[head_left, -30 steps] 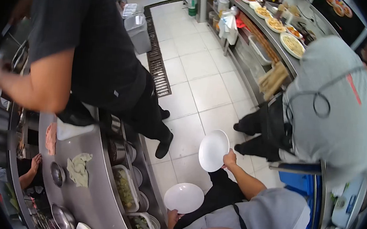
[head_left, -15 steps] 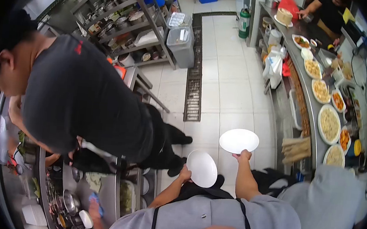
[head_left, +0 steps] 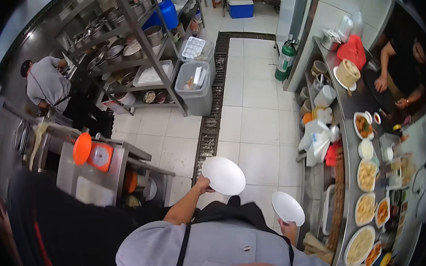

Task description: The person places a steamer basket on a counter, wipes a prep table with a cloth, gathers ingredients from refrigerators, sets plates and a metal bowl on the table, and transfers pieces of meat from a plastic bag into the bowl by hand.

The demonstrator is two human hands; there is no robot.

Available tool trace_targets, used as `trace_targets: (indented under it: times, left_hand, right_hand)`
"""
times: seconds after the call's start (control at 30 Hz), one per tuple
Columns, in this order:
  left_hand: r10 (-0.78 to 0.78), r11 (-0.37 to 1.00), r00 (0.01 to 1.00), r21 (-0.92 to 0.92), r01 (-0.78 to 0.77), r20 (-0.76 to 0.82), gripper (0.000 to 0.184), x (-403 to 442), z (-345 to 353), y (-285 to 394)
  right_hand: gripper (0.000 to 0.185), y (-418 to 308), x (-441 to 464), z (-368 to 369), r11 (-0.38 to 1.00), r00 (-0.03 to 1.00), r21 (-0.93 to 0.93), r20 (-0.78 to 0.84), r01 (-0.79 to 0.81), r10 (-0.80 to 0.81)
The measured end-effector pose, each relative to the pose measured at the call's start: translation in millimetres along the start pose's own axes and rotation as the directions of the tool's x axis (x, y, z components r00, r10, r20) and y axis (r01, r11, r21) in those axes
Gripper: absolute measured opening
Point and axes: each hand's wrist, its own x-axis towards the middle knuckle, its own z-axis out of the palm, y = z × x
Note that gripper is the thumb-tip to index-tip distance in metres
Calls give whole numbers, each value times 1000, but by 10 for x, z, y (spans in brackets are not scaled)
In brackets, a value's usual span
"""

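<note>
My left hand [head_left: 204,184] grips the edge of a white oval plate [head_left: 223,175], held out in front of my apron over the floor drain. A second white oval plate [head_left: 288,208] is in my right hand [head_left: 286,225], lower and nearer the counter on the right. Both plates show a bare, tilted upper face. The fingers under each rim are mostly hidden.
On the right, a steel counter [head_left: 352,140] bears several filled dishes and a bamboo steamer [head_left: 348,73]. To the left are a scale [head_left: 100,156], a pot shelf [head_left: 144,46] and grey bins [head_left: 193,85]. A person in black is close at my left.
My view has moved forward along the aisle, past the person in black. My left hand's plate has swung forward and left; the right one has moved back towards the counter.
</note>
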Motion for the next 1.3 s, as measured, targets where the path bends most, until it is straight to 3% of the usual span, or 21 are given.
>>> trace_targets:
  times: [0.03, 0.07, 0.1, 0.13, 0.2, 0.23, 0.27, 0.3, 0.4, 0.43, 0.47, 0.5, 0.53, 0.67, 0.8, 0.93, 1.0, 1.07, 1.13, 1.2, 1.3]
  left_hand:
    - [18, 1000, 997, -12, -19, -72, 44, 123, 72, 348]
    - [21, 1000, 997, -13, -23, -80, 44, 227, 142, 662]
    - [67, 998, 990, 7, -67, -121, 45, 407, 215, 1007]
    - [108, 994, 981, 26, -105, -159, 46, 597, 280, 1318]
    - [122, 992, 977, 10, -123, -174, 47, 1016, 339, 1771]
    - [125, 990, 966, -42, -138, -226, 47, 1153, 385, 2005]
    - [121, 983, 953, -96, -153, -278, 48, 1312, 416, 2246]
    - [92, 983, 977, -139, -120, -193, 49, 1484, 380, 2478]
    - [68, 949, 976, -288, -127, -206, 53, 2035, 278, 3058]
    - [61, 926, 963, -344, -152, -261, 55, 2104, 269, 3272]
    - [56, 899, 948, -398, -184, -313, 57, 2167, 277, 3553]
    - [96, 899, 942, -379, -221, -321, 62, 2201, 263, 3835]
    - [81, 889, 939, -402, -221, -335, 62, 2259, 265, 4128]
    - [205, 775, 911, -509, -375, -359, 59, 2877, 171, 5303]
    - [253, 746, 870, -488, -454, -423, 59, 3751, 51, 6916]
    - [337, 749, 870, -458, -479, -359, 59, 4844, -328, 8327]
    - [363, 725, 840, -444, -526, -403, 59, 5107, -408, 9251]
    - [423, 690, 791, -408, -598, -443, 59, 5486, -727, 10291]
    - [471, 624, 739, -410, -665, -481, 53, 5995, -942, 11012]
    - [477, 548, 686, -425, -721, -550, 52, 6533, -1278, 11773]
    - [516, 441, 533, -325, -837, -670, 47, 7011, -1645, 12888]
  right_hand:
    - [33, -23, 33, 120, 901, 957, -337, 194, 273, -217]
    - [24, -35, 157, 384, 632, 832, -550, 447, 546, -329]
    - [24, -79, 311, 749, 635, 827, -541, 456, 551, -329]
    - [18, -158, 445, 1054, 796, 880, -424, 392, 432, -269]
    - [12, -429, 638, 1719, 906, 918, -295, 344, 305, -197]
    - [13, -538, 781, 2065, 581, 829, -595, 443, 556, -341]
    - [15, -677, 849, 2539, 103, 706, -736, 586, 669, -399]
    - [16, -807, 1023, 2987, 60, 673, -723, 605, 688, -426]
    - [21, -1306, 1446, 4510, -320, 565, -643, 765, 696, -310]
    - [32, -1306, 2330, 4711, 389, 721, -633, 679, 669, -135]
    - [43, -1296, 3241, 4866, 888, 833, -406, 551, 217, 48]
    - [52, -1514, 2741, 5868, 976, 972, -208, 211, -57, 102]
    - [55, -1640, 2685, 6662, 983, 988, -172, 128, -68, 90]
    - [65, -1901, 3755, 8742, 961, 936, -220, 272, -168, 225]
    - [68, -1900, 4050, 10749, 978, 913, -180, 372, -107, 169]
    - [66, -2094, 4331, 11809, 981, 915, -138, 362, -136, 178]
    - [63, -2113, 4548, 12259, 975, 897, 6, 393, -221, 201]
    - [64, -2078, 4530, 12813, 988, 903, 58, 417, -142, 105]
    - [60, -2103, 4709, 13362, 994, 891, -63, 440, -95, 113]
    - [55, -2113, 5002, 13976, 981, 962, -169, 239, -94, 134]
    - [48, -2047, 5594, 15114, 975, 972, -220, 222, -24, 74]
